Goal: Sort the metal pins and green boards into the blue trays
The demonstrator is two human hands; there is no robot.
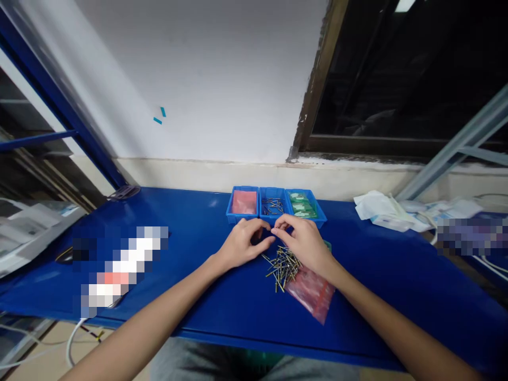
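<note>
My left hand and my right hand meet fingertip to fingertip above the blue table. The fingers of both are curled, thumbs and forefingers drawn together. Whatever lies between the tips is too small to make out. Just below my right hand is a loose pile of thin metal pins, brass and dark in tone. A pink plastic bag lies partly under my right wrist, touching the pile. A bit of green bag peeks out beside that wrist.
Behind my hands stand three joined blue bins: one with pink bags, one with loose pins, one with green bags. A white power strip, pixelated, lies at left. Crumpled white plastic sits at right, near the wall.
</note>
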